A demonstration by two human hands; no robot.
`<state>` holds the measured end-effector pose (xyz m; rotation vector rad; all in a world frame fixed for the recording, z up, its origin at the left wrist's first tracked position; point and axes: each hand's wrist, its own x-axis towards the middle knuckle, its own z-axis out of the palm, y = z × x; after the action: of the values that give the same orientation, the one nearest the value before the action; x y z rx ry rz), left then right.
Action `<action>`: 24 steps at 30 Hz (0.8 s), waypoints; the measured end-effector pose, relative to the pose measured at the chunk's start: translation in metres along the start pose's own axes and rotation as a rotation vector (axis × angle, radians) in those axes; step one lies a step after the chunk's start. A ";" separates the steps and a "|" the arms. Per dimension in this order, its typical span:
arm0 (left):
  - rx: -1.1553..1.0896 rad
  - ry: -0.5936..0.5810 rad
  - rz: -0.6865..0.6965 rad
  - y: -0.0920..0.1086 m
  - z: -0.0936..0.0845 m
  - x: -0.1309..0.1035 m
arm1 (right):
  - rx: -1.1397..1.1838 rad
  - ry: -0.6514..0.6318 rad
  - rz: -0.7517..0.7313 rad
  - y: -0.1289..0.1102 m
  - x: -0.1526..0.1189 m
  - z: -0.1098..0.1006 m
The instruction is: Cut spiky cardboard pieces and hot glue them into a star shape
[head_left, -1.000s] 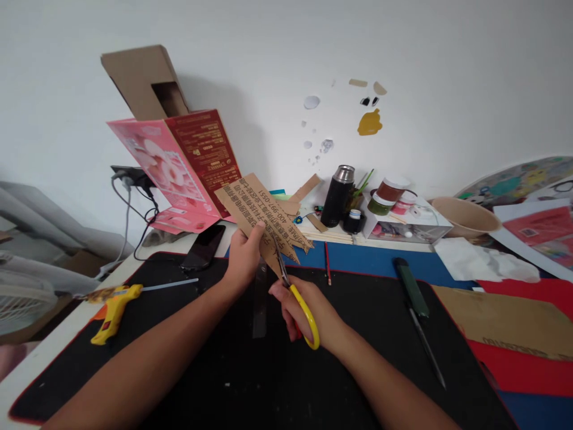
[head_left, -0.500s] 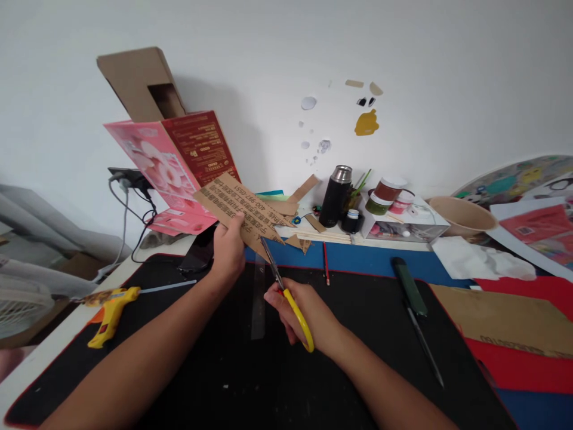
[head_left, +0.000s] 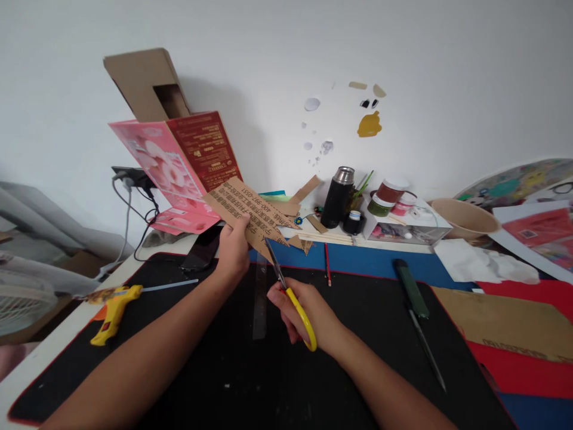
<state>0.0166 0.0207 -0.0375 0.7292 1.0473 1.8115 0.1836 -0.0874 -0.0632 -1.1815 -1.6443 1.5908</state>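
Observation:
My left hand [head_left: 234, 246] pinches the lower edge of a brown cardboard piece [head_left: 244, 210] with dark printed characters and pointed, cut tips along its right side. In my right hand [head_left: 301, 313] are yellow-handled scissors [head_left: 304, 319], fingers wrapped through the handles. Their blades point up and away from me and meet the lower tip of the cardboard. Below the cardboard, a clear ruler [head_left: 259, 304] lies on the black mat [head_left: 197, 370].
A yellow glue gun [head_left: 114, 313] lies at left, near a black phone [head_left: 202, 248]. Behind stand a pink box [head_left: 156, 161], a black flask [head_left: 338, 200] and paint jars [head_left: 388, 196]. At right are a green utility knife [head_left: 410, 289], a pen [head_left: 427, 349] and flat cardboard [head_left: 501, 322].
The view has shifted slightly, so everything sits a little further right. Both hands keep their hold on the cardboard and the scissors, with the blades still at the cardboard's lower tip.

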 end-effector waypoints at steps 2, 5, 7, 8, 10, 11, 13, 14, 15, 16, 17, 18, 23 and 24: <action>0.007 0.006 0.000 0.000 0.000 0.000 | -0.006 0.001 -0.006 0.000 0.000 0.000; 0.003 0.013 0.005 -0.001 0.000 0.000 | -0.007 -0.005 -0.001 -0.001 0.000 -0.001; 0.000 0.017 0.005 -0.001 -0.001 0.001 | -0.006 -0.008 0.003 -0.002 0.000 -0.001; -0.002 0.021 0.003 -0.001 -0.001 0.001 | -0.003 -0.008 0.006 -0.002 0.000 -0.001; -0.007 0.028 0.003 -0.001 -0.001 0.002 | 0.007 -0.008 0.006 -0.004 -0.001 -0.001; -0.010 0.029 0.006 -0.001 -0.001 0.002 | 0.010 -0.007 0.004 -0.004 -0.001 0.000; -0.009 0.021 0.013 -0.001 -0.001 0.003 | 0.006 -0.007 0.000 -0.005 -0.001 -0.001; -0.007 0.016 0.014 -0.001 -0.001 0.003 | 0.000 -0.006 0.000 -0.005 -0.001 -0.001; -0.004 0.012 0.013 -0.001 -0.001 0.003 | -0.005 -0.005 0.003 -0.004 -0.001 -0.001; -0.002 0.012 0.010 -0.001 -0.001 0.003 | -0.010 -0.004 0.007 -0.004 -0.001 -0.001; -0.001 0.012 0.006 0.000 -0.001 0.003 | -0.012 -0.004 0.009 -0.003 -0.001 -0.001; -0.001 0.013 0.004 0.000 -0.001 0.002 | -0.011 -0.002 0.011 -0.002 -0.001 -0.001; -0.014 0.008 0.006 -0.001 -0.002 0.002 | 0.005 0.001 0.006 0.000 0.000 -0.001; -0.014 0.011 0.005 -0.002 -0.002 0.003 | 0.001 -0.002 0.000 0.001 0.000 -0.001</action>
<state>0.0143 0.0231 -0.0398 0.7151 1.0390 1.8277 0.1849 -0.0868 -0.0635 -1.1800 -1.6446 1.5937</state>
